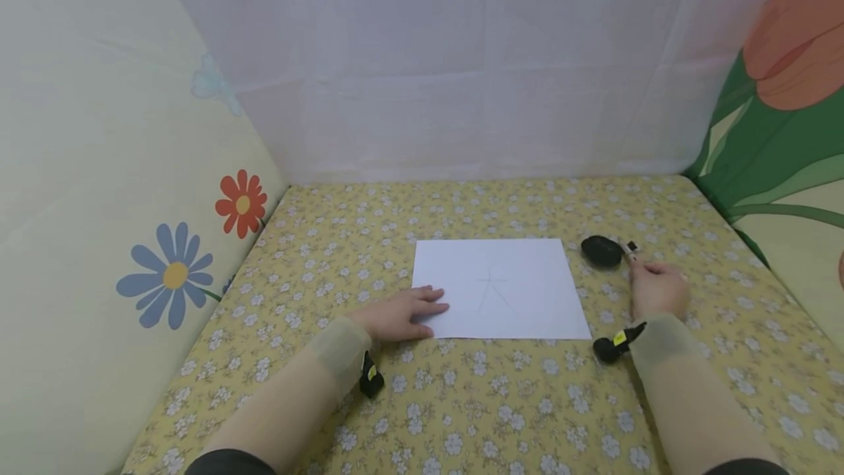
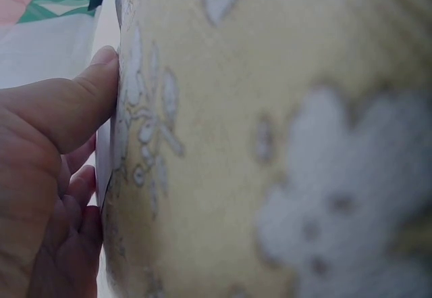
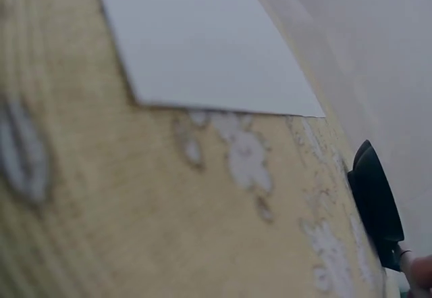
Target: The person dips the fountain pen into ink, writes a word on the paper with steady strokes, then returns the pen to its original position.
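A white sheet of paper (image 1: 534,270) lies on the table with thin, faint crossing lines near its middle. My left hand (image 1: 398,314) rests on its left edge, fingers extended; the left wrist view shows the thumb and fingers of that hand (image 2: 57,122) close to the surface. Right of the sheet sits a small black oval object (image 1: 600,251), dish-like in the right wrist view. My right hand (image 1: 659,290) pinches a thin stick-like tool (image 1: 628,253) beside it. The tool's far end meets the black object; its exact kind is too small to tell.
A yellow flowered cloth (image 1: 488,402) covers the table. Pale fabric (image 1: 428,64) hangs behind it, with flower-printed panels on the left (image 1: 59,240) and right (image 1: 798,152). Small black wrist devices are worn on the left (image 1: 371,376) and right (image 1: 613,347) forearms.
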Action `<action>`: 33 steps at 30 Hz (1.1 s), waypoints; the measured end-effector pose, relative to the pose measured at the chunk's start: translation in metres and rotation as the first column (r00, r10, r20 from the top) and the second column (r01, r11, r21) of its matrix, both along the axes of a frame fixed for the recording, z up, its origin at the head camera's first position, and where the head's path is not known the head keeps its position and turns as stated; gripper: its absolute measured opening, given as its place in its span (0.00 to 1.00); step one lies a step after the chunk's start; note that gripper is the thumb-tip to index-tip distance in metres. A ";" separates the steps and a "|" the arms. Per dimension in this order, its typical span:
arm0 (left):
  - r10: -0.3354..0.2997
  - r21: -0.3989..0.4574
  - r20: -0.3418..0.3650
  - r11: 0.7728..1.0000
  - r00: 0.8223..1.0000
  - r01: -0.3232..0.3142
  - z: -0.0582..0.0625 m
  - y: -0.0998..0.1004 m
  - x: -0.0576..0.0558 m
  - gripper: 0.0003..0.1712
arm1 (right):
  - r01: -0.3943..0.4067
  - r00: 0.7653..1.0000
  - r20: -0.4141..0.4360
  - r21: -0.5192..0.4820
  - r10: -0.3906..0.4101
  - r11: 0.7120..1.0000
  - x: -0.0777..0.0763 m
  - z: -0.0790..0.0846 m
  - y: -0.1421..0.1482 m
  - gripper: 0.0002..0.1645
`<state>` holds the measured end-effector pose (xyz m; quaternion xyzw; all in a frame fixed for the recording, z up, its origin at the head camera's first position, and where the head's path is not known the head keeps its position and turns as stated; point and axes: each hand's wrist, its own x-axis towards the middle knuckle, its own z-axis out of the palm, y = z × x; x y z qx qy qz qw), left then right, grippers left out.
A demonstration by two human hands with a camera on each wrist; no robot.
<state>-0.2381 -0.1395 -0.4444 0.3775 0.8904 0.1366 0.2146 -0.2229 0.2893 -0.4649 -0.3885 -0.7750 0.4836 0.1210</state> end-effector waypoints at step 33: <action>0.003 0.012 0.007 1.000 1.000 -0.003 0.000 0.000 0.000 0.33 | -0.021 1.000 -0.011 -0.011 0.021 1.000 0.005 -0.004 0.001 0.34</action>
